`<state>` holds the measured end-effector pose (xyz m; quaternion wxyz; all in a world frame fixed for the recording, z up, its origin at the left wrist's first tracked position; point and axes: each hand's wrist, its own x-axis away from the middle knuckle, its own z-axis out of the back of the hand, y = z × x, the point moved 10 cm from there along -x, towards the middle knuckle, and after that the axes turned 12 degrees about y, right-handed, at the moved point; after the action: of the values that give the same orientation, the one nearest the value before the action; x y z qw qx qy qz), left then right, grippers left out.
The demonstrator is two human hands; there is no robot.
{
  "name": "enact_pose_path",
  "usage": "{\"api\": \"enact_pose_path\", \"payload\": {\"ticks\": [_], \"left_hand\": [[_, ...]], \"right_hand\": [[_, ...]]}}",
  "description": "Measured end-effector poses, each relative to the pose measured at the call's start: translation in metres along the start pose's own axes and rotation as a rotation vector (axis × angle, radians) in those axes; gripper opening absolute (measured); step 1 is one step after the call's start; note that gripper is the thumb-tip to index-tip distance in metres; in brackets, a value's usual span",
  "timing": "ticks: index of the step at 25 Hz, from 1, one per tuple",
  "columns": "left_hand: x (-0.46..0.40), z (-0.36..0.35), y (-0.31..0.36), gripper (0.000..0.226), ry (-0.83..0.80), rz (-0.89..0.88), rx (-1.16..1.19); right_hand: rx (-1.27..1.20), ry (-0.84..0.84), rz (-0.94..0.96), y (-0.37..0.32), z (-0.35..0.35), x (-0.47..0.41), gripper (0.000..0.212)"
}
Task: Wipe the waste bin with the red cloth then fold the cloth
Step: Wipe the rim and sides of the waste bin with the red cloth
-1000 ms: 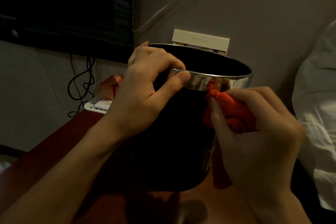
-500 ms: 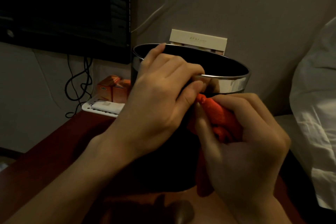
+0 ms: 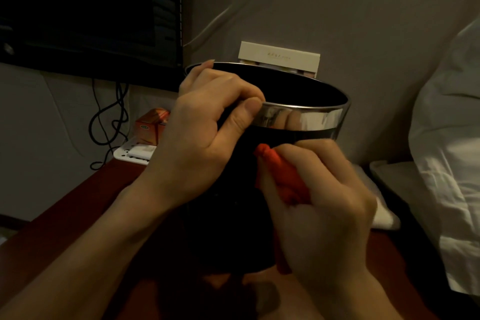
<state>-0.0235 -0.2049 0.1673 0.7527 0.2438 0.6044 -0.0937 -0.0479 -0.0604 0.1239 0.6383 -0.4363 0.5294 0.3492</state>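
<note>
- The waste bin (image 3: 298, 122) stands on the reddish bench (image 3: 65, 215), and the left hand (image 3: 207, 132) steadies it, grip clamped on the shiny rim with the thumb outside and the fingers over the edge.
- The right hand (image 3: 324, 202) holds the red cloth (image 3: 280, 174) bunched in a closed grip, pressed to the bin's dark side just under the metal band.
- Wiping looks under way, not finished (how much of the wall is done cannot be told).
- Folding is left: the cloth is a wad.
</note>
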Motion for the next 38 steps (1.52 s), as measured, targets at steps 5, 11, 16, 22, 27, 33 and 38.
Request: {"api": "enact_pose_path", "payload": {"ticks": [5, 11, 16, 22, 27, 33, 38], "left_hand": [[0.000, 0.000, -0.001, 0.011, -0.001, 0.023, 0.024], [0.000, 0.000, -0.002, 0.014, 0.003, 0.014, 0.039], [0.000, 0.000, -0.002, 0.012, 0.001, 0.028, 0.039], [0.000, 0.000, 0.000, 0.016, 0.000, 0.013, 0.040], [-0.001, -0.001, -0.002, 0.016, 0.004, 0.015, 0.040], [-0.001, -0.001, -0.001, 0.016, -0.010, 0.008, 0.029], [0.000, 0.000, -0.002, 0.016, -0.003, 0.002, 0.024]], "right_hand": [[0.004, 0.089, -0.061, 0.016, 0.020, -0.015, 0.016], [0.008, -0.008, -0.005, 0.003, 0.000, 0.000, 0.015], [0.058, 0.140, -0.070, 0.020, 0.028, -0.020, 0.019], [-0.003, 0.021, -0.015, 0.003, 0.004, 0.000, 0.014], [0.006, 0.083, -0.064, 0.010, 0.011, -0.006, 0.015], [-0.011, 0.081, -0.056, 0.015, 0.015, -0.012, 0.014], [-0.020, 0.040, -0.027, 0.003, -0.002, 0.006, 0.014]]}}
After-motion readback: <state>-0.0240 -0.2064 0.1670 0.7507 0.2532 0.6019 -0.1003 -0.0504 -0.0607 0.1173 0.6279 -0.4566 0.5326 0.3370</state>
